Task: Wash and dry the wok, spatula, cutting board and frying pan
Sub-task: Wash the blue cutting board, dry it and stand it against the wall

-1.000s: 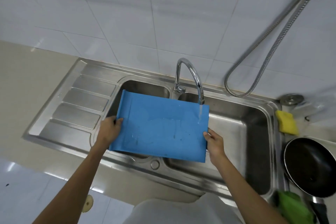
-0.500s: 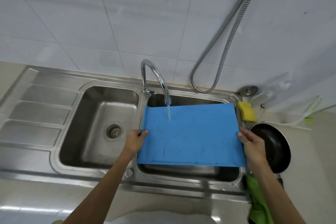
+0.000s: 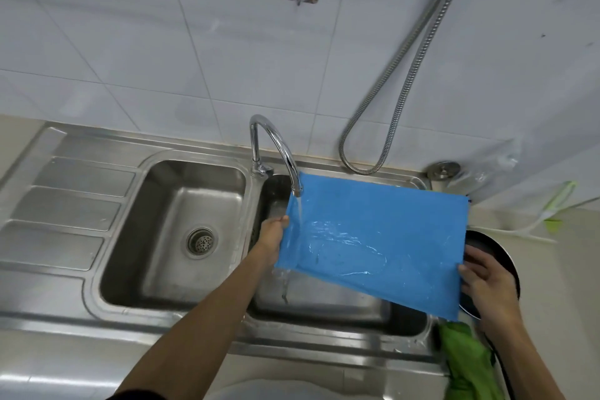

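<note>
We have swung the blue cutting board rightward and tipped it since a moment ago, so the tap now pours onto its lowered left side. It hangs above the right basin, water spilling off the near-left corner. Our left hand grasps the left edge and our right hand grasps the right edge, over the frying pan, beside a green cloth.

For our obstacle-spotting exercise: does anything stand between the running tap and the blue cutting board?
Nothing visible does. Water from the tap falls straight onto the cutting board, held by the left hand and right hand over the right basin.
</note>
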Motion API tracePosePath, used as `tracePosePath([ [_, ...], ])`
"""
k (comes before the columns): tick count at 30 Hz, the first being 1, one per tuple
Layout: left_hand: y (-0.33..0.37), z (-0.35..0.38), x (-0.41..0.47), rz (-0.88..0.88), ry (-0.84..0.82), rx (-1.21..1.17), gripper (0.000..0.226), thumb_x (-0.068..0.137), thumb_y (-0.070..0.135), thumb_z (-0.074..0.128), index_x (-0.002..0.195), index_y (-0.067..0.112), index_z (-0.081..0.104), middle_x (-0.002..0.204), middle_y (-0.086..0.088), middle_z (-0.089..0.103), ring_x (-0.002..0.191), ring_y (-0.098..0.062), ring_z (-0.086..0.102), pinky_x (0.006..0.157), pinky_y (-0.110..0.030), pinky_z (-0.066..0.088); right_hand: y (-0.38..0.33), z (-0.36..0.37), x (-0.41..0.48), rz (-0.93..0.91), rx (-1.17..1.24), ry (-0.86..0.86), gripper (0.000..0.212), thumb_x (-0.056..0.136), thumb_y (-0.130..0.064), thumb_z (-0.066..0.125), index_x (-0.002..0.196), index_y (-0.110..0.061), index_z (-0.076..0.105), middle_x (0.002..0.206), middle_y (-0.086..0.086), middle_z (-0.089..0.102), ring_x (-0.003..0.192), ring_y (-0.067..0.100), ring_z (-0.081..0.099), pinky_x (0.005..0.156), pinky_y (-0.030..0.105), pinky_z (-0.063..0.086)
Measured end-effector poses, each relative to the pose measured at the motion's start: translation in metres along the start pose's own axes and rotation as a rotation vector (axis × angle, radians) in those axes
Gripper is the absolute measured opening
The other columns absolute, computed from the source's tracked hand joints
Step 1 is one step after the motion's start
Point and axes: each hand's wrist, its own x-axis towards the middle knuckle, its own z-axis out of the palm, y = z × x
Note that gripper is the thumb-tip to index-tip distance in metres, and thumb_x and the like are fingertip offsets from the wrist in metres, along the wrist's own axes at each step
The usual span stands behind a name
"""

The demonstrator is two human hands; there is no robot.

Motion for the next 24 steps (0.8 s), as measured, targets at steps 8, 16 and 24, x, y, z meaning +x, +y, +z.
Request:
tracePosePath([
  [8, 0.025, -0.069, -0.01, 0.23, 0.098, 0.082, 0.023, 0.102, 0.01, 0.055, 0.113, -0.001, 0.072, 0.105, -0.014, 0.075, 0.096, -0.031, 0.071, 0.087, -0.044, 0.058, 0.066, 0.088, 0.007, 0.204, 0.124, -0.116, 0.038, 0.098, 0.001, 0.056, 0.135, -0.001, 0.051, 0.123, 0.019, 0.062, 0.102, 0.029, 0.061, 0.074, 0.028, 0.057],
  [16, 0.045, -0.12, -0.044, 0.375, 0.165, 0.194, 0.029, 0.1, 0.015, 0.059, 0.089, 0.03, 0.08, 0.097, 0.003, 0.079, 0.085, -0.014, 0.075, 0.07, -0.026, 0.059, 0.066, 0.165, 0.0, 0.382, 0.308, -0.222, 0.024, 0.099, 0.004, 0.048, 0.112, -0.014, 0.057, 0.103, 0.015, 0.065, 0.084, 0.027, 0.063, 0.078, 0.038, 0.052],
  [24, 0.075, -0.171, -0.072, 0.517, 0.328, 0.276, 0.016, 0.098, 0.012, 0.062, 0.105, 0.02, 0.074, 0.083, 0.01, 0.077, 0.074, -0.006, 0.07, 0.071, -0.025, 0.059, 0.056, 0.221, -0.027, 0.485, 0.384, -0.437, 0.03, 0.099, 0.009, 0.045, 0.101, -0.012, 0.066, 0.109, 0.01, 0.07, 0.096, 0.028, 0.068, 0.086, 0.042, 0.056],
])
